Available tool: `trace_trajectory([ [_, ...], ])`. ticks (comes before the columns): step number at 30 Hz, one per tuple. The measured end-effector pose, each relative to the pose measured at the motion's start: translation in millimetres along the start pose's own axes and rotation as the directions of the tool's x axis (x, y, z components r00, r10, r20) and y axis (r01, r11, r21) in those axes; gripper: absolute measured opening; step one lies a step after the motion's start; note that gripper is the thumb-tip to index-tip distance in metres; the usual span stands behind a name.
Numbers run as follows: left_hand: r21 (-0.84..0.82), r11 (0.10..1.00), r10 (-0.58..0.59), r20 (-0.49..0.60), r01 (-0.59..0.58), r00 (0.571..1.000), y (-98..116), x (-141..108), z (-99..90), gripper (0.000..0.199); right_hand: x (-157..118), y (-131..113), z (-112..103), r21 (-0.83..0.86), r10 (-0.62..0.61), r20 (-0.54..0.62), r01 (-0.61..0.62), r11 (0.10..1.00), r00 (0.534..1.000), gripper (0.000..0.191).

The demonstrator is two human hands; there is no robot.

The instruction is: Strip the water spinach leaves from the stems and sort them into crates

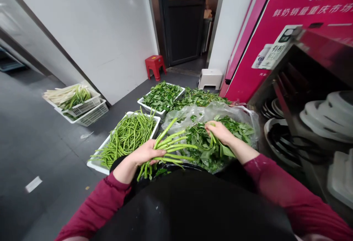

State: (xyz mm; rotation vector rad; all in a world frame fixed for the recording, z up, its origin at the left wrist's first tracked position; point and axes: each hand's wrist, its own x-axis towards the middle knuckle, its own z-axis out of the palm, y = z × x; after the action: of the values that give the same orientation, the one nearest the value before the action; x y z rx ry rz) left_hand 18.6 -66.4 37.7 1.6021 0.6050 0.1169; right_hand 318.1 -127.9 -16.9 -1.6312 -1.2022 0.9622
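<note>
Stems (176,147) fill my gripping left hand (145,153), near-left of the plastic bag (211,108); over it, my right hand (217,131) pinches a sprig (213,139) (gathering, I judge from here; next calls for a light pull). Beyond it stands a white stool (210,74).

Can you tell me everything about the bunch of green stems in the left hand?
The bunch of green stems is bright, light green: long, thin, smooth-looking stalks, mostly without leaves. The left hand has its grip around them. Most stalks fan out to the right, towards the leafy greens; one thicker stalk slants up and away, and some show below the hand. I can't tell if the tips touch the leaves.
</note>
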Motion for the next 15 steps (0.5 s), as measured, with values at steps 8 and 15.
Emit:
trace_trajectory([
  [8, 0.053, 0.997, -0.053, 0.073, 0.049, 0.996, 5.5, 12.7, -1.9, 0.023, -27.1, -39.2, 24.6, -0.348, -0.233, 0.626, 0.534, 0.771, 0.744, 0.030],
  [15, -0.139, 0.987, -0.087, -0.047, 0.080, 0.995, -15.7, 17.1, 8.9, 0.027, -31.8, -7.1, 53.3, -0.713, -0.404, 0.347, 0.518, 0.473, 0.846, 0.022],
])
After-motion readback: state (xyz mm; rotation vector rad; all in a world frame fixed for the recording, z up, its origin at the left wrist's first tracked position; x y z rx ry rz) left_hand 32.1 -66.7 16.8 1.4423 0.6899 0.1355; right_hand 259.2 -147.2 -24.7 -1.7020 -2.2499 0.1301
